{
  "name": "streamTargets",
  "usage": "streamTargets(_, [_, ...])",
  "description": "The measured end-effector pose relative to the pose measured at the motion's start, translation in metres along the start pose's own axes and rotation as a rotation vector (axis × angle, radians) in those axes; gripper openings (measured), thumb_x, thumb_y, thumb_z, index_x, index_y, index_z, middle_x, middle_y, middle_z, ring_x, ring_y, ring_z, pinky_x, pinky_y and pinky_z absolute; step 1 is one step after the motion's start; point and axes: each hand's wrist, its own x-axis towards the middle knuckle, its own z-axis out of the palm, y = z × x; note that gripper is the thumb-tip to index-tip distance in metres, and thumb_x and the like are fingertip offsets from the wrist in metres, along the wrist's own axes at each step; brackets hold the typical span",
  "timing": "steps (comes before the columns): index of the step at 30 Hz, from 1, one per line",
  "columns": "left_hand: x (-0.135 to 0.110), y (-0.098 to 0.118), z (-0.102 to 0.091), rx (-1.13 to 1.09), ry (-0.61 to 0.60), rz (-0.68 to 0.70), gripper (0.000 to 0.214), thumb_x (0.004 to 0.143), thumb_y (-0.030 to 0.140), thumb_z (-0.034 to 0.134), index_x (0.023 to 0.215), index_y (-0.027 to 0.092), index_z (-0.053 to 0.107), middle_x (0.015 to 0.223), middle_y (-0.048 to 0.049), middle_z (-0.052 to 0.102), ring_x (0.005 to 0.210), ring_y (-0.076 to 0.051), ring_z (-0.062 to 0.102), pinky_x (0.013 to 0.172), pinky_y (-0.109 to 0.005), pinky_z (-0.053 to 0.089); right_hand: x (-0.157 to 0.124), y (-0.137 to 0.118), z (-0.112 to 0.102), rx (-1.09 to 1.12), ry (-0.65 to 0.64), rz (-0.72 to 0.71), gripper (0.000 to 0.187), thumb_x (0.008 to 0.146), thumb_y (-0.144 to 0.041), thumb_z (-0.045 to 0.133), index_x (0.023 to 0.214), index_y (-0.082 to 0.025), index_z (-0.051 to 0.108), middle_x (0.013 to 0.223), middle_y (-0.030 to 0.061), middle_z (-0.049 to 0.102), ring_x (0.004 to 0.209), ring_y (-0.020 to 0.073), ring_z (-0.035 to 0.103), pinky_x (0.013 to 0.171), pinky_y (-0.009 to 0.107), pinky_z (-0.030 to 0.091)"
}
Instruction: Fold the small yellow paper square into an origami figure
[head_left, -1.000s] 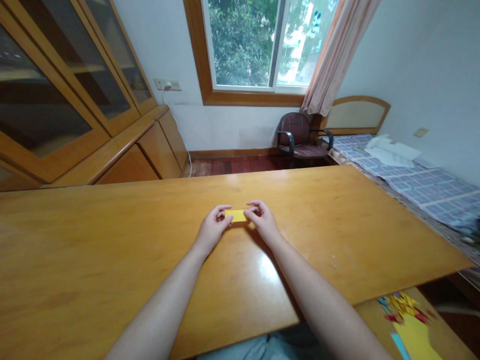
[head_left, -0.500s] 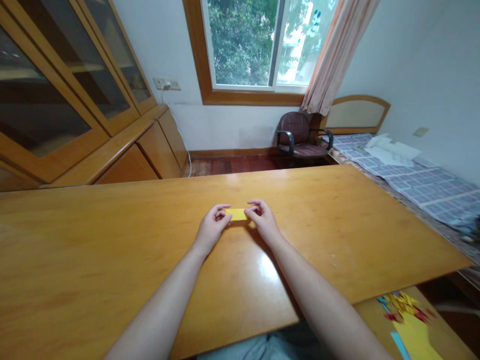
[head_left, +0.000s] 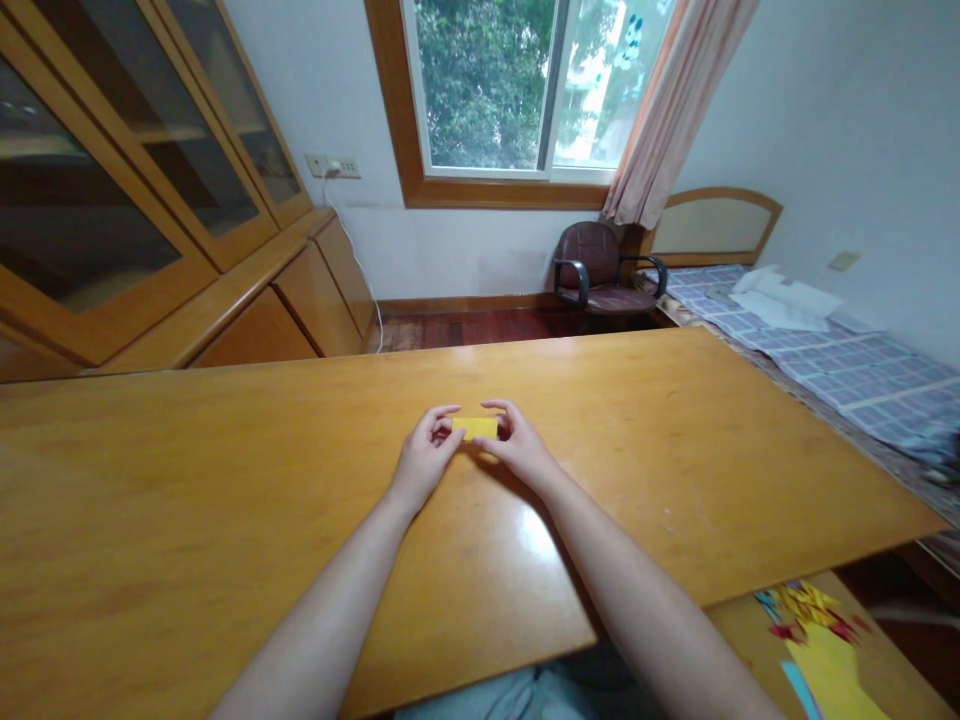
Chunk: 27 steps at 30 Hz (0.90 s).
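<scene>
A small folded strip of yellow paper lies just above the middle of a long wooden table. My left hand pinches its left end between thumb and fingers. My right hand pinches the right end, fingers curled over the top edge. Both forearms reach in from the bottom of the view. The underside of the paper is hidden by my fingers.
A lower surface at the bottom right carries yellow paper sheets and several small coloured paper pieces. Beyond the table stand a brown armchair, a bed on the right and glass-fronted wooden cabinets on the left.
My right hand has slid a little to the left along the yellow paper, so less of the strip shows between the hands. The left hand has stayed in place.
</scene>
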Motion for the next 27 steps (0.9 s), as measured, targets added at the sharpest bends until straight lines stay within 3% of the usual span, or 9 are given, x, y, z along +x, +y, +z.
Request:
streamTargets(8, [-0.001,0.002,0.002,0.0,-0.033,-0.009,0.039,0.079,0.032,0.063,0.115,0.019,0.056,0.081,0.0016,0.056,0.075,-0.013,0.058,0.073,-0.024,0.047,0.0,0.003,-0.001,-0.112,0.037,-0.031,0.049,0.071,-0.026,0.07,0.117,-0.021,0.054,0.069,-0.0053,0.054,0.059,0.0103,0.043,0.055,0.022,0.033])
streamTargets(16, [-0.001,-0.004,0.003,0.003,-0.029,-0.038,0.048,0.071,0.03,0.07,0.117,0.019,0.059,0.081,0.0001,0.061,0.072,-0.015,0.061,0.072,-0.027,0.05,-0.001,-0.002,0.0,-0.131,0.056,-0.038,0.046,0.071,-0.024,0.069,0.114,-0.02,0.054,0.067,-0.0056,0.053,0.057,0.0102,0.041,0.053,0.022,0.031])
streamTargets(27, [0.001,-0.008,0.001,-0.003,-0.058,-0.028,0.05,0.075,0.031,0.067,0.122,0.018,0.053,0.075,0.0044,0.054,0.066,-0.011,0.054,0.065,-0.022,0.043,0.0,-0.003,0.001,-0.111,0.07,-0.037,0.045,0.069,-0.023,0.067,0.111,-0.019,0.053,0.065,-0.0075,0.048,0.056,0.01,0.044,0.055,0.023,0.035])
